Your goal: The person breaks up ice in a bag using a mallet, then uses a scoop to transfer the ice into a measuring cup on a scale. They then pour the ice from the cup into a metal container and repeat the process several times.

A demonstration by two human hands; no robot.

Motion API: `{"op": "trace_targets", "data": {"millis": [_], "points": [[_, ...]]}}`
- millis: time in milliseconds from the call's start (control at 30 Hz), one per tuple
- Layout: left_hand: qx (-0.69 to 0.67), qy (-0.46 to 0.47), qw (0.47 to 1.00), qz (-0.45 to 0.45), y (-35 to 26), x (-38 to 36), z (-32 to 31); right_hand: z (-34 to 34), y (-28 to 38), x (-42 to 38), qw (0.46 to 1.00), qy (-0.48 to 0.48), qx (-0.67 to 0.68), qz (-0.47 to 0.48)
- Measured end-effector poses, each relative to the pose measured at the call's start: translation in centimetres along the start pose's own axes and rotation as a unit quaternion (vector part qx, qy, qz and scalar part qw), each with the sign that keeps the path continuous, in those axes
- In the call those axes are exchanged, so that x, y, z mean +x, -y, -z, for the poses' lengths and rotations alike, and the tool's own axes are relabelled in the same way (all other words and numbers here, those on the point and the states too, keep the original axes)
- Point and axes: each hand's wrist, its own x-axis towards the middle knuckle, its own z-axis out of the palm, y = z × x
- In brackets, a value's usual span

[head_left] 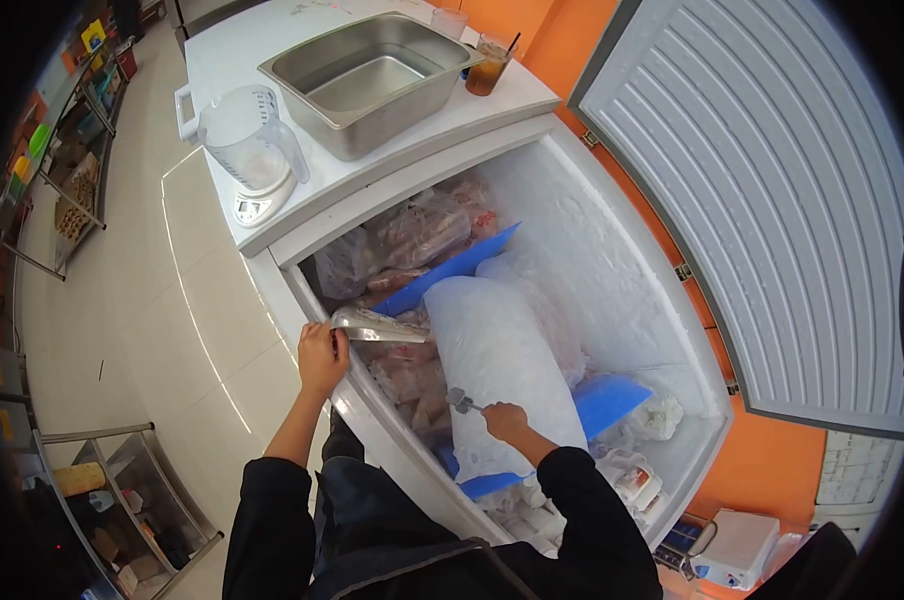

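My left hand (322, 358) is closed around a metal scoop (380, 326) at the front rim of the open chest freezer (612, 240). The scoop's blade points right, in over the freezer. In my right hand (506, 421) is the handle of a small grey meat mallet (459, 400). Its head overlaps the left part of a large, full white plastic bag (507, 355) in this view. Under and beside that bag are blue divider sheets (617, 402) and clear bags of pinkish frozen food (412, 235).
On the white counter beyond the freezer stand a steel pan (357, 135), a clear measuring jug (242, 140) on a digital scale (257, 205), and a drink glass (489, 68). The freezer lid (762, 200) is raised at the right. Shelving (122, 510) stands at the lower left.
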Motion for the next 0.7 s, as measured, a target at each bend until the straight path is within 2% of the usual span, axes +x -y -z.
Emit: {"op": "trace_targets", "data": {"millis": [100,200,233,333,367,467,500,600,700], "points": [[0.017,-0.021,1.000,-0.002,-0.6,0.2,0.2,2.2,1.4,0.9,0.999,-0.034,-0.008,0.034],[-0.007,-0.002,1.000,0.013,-0.3,0.1,0.0,5.6,4.8,-0.4,0.996,-0.055,0.061,-0.046],[-0.007,-0.008,1.000,0.010,-0.2,0.0,-0.1,3.1,3.6,0.0,0.993,-0.063,0.087,-0.041],[0.005,-0.001,1.000,0.003,0.0,0.1,-0.1,-2.6,-0.8,0.1,0.999,-0.013,0.010,0.028],[0.013,-0.024,1.000,0.000,0.1,1.2,-0.2,-0.6,-0.1,0.3,0.999,0.044,0.006,0.003],[0.012,-0.017,1.000,0.012,-0.5,-0.1,-0.1,5.7,2.0,-1.6,0.994,-0.008,0.104,-0.041],[0.003,-0.011,1.000,0.013,-0.4,0.1,0.0,6.2,2.0,-1.8,0.994,-0.032,0.104,-0.020],[0.002,-0.006,1.000,0.013,-0.4,0.0,0.0,-2.1,-1.6,-1.1,0.990,-0.127,0.041,0.035],[0.012,-0.005,1.000,0.007,-0.3,0.8,-0.1,-1.7,-3.2,-2.1,0.998,-0.042,0.017,0.030]]}}
